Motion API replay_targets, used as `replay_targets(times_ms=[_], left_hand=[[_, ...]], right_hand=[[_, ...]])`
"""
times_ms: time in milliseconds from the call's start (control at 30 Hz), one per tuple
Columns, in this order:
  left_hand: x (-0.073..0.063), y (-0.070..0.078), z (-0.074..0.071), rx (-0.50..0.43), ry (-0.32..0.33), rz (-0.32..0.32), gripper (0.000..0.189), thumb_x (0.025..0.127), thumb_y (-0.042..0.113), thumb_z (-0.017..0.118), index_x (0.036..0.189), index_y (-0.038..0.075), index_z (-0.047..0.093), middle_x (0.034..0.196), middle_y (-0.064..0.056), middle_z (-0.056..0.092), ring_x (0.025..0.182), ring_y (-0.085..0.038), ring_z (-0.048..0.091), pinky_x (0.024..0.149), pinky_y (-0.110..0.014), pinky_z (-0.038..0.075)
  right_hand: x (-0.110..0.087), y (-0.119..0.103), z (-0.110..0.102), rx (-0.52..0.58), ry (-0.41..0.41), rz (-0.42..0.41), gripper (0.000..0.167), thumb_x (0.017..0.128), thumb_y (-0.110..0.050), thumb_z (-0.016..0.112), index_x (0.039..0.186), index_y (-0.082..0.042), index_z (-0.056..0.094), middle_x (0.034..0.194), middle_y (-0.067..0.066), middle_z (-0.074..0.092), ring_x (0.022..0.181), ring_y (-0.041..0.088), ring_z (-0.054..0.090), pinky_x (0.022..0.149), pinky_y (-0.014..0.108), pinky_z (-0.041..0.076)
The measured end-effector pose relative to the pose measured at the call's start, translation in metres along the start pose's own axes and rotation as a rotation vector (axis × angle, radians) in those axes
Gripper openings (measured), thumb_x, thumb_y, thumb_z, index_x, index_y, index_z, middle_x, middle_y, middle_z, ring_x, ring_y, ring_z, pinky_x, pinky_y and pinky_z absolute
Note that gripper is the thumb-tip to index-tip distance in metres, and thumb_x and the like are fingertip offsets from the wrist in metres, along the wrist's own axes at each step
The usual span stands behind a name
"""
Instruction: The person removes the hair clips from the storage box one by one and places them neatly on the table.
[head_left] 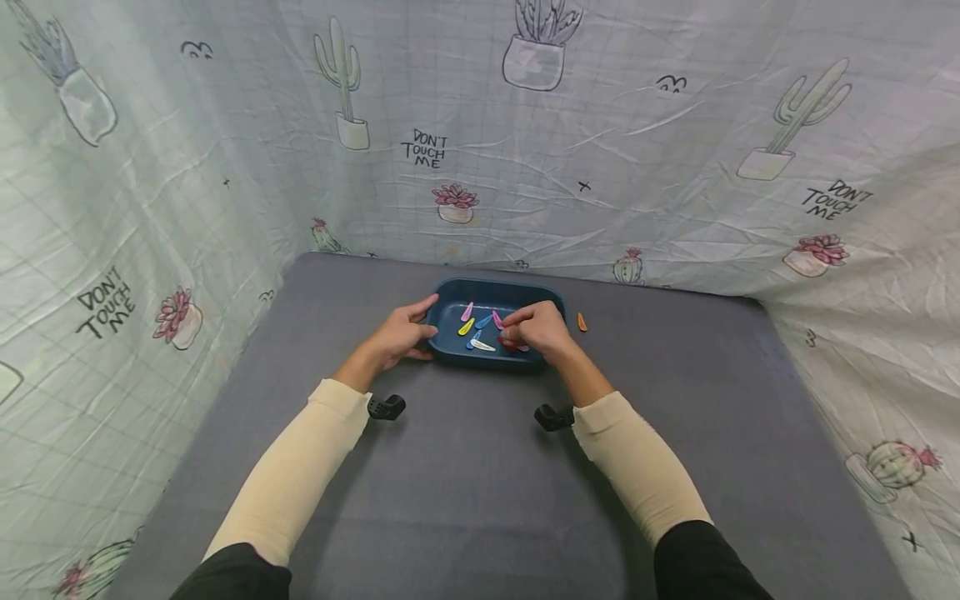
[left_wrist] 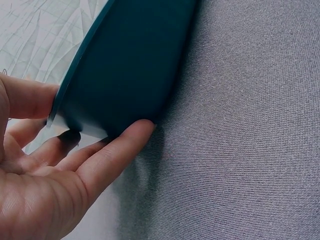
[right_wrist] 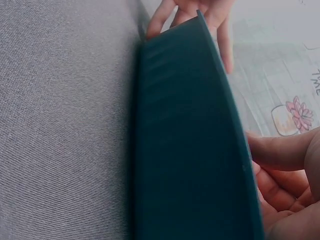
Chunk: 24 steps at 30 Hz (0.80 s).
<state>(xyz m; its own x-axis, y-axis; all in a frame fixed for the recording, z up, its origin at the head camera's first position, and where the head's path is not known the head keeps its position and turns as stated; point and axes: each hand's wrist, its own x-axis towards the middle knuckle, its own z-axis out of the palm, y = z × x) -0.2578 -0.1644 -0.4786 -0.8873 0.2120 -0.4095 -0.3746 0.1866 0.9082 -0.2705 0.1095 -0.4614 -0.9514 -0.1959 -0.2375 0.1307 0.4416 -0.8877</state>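
A dark blue rectangular tray [head_left: 480, 360] sits on the grey cloth, with several small snap hair clips inside. My left hand [head_left: 399, 337] grips its left end, thumb at the rim and fingers along the outer wall; in the left wrist view a finger [left_wrist: 117, 152] reaches low on that wall. Over the tray's right part, my right hand [head_left: 538, 329] dips in with bent fingers. A pink clip [head_left: 497, 320] lies right at its fingertips, and red shows beneath them; I cannot tell whether they pinch a clip. In the right wrist view the tray wall partly hides these fingers.
Yellow [head_left: 467, 327], light pink [head_left: 467, 312], white [head_left: 482, 345] and blue [head_left: 483, 321] clips lie spread in the tray's left and middle. One orange clip [head_left: 582, 322] is outside, on the cloth just right of the tray. Behind hangs a printed curtain [head_left: 480, 225].
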Motion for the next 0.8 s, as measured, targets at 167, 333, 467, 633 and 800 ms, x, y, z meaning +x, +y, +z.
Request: replay_targets(times_ms=[167,333,467,633,800], left_hand=[[0.0,0.0,0.001,-0.007,-0.008,0.003,0.075,0.106,0.003,0.053,0.166,0.035,0.023,0.177,-0.005,0.013,0.143,-0.04,0.05,0.101,-0.061,0.055],[0.0,0.0,0.001,-0.007,-0.009,0.005,0.074,0.106,0.003,0.053,0.166,0.035,0.024,0.177,-0.006,0.014,0.143,-0.041,0.05,0.102,-0.062,0.055],[-0.001,0.001,0.001,-0.008,-0.009,0.0,0.075,0.106,0.003,0.053,0.166,0.035,0.024,0.177,-0.005,0.015,0.142,-0.041,0.051,0.102,-0.062,0.055],[-0.002,0.003,0.002,-0.005,-0.002,-0.011,0.075,0.106,0.003,0.053,0.166,0.036,0.024,0.177,-0.005,0.016,0.142,-0.04,0.052,0.102,-0.062,0.055],[-0.003,0.003,0.001,-0.011,-0.006,-0.012,0.075,0.106,0.002,0.052,0.166,0.035,0.023,0.177,-0.005,0.016,0.142,-0.041,0.052,0.102,-0.062,0.055]], right_hand=[[0.003,0.003,0.002,-0.004,0.025,0.015,0.025,0.09,-0.004,0.077,0.113,0.005,0.078,0.117,0.021,0.075,0.096,0.025,0.069,0.081,0.035,0.061],[0.009,0.005,0.004,0.011,0.048,0.037,0.026,0.09,-0.004,0.075,0.115,0.005,0.078,0.119,0.021,0.074,0.094,0.025,0.074,0.086,0.04,0.063],[0.013,0.005,0.006,0.017,0.062,0.066,0.025,0.091,-0.003,0.074,0.114,0.004,0.078,0.119,0.021,0.074,0.092,0.024,0.076,0.087,0.041,0.062],[0.02,0.007,0.008,-0.028,0.101,0.096,0.02,0.091,-0.006,0.076,0.109,0.001,0.081,0.123,0.018,0.073,0.111,0.029,0.065,0.096,0.043,0.058],[0.026,0.006,0.011,-0.023,0.124,0.14,0.017,0.091,-0.007,0.076,0.106,-0.002,0.081,0.117,0.016,0.076,0.101,0.026,0.07,0.093,0.042,0.06]])
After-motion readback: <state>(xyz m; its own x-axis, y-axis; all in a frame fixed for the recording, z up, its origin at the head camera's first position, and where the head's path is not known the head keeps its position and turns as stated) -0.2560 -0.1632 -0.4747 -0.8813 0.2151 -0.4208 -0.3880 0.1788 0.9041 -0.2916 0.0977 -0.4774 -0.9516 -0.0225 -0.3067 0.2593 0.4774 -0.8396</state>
